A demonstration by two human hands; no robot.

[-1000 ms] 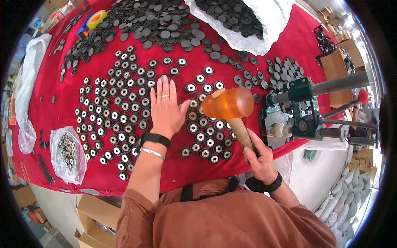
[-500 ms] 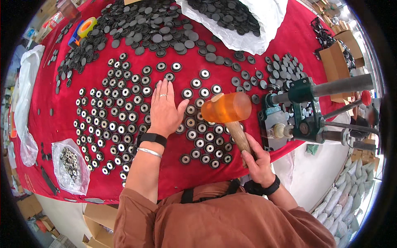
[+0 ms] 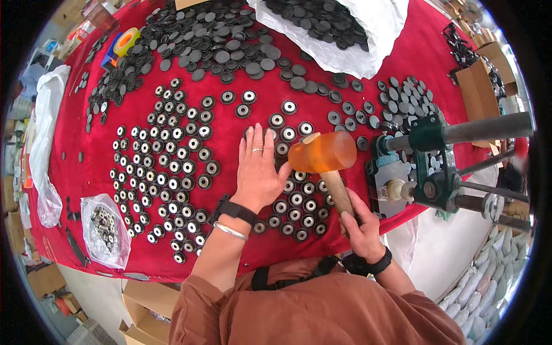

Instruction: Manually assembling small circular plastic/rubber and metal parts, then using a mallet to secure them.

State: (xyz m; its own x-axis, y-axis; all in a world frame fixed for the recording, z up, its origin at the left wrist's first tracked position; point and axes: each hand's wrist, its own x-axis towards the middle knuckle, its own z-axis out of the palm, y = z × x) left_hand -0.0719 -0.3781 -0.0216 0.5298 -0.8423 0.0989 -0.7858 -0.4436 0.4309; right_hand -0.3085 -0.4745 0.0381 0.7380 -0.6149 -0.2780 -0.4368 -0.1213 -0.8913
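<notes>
My right hand (image 3: 363,227) is closed round the wooden handle of a mallet (image 3: 323,153) with a translucent orange head. The mallet head hovers over or rests on a right-hand group of black round wheels with metal bearing centres (image 3: 294,199), hiding some of them; I cannot tell whether it touches. Flat and palm down, my left hand (image 3: 256,175) lies at that group's left edge, fingers stretched forward and thumb near the mallet head. It covers a few wheels. To its left spreads a larger group of the same wheels (image 3: 167,135).
Black round caps (image 3: 230,45) are heaped along the far side, beside a white sack (image 3: 384,34) of more caps. A green metal press (image 3: 428,167) stands at the right edge. At left lie a clear bag of bearings (image 3: 105,230) and a tape roll (image 3: 126,42).
My left hand has slid right, from the gap between the wheel groups to the right-hand group's edge. The mallet stays over the same group in my right hand. The view has shifted slightly.
</notes>
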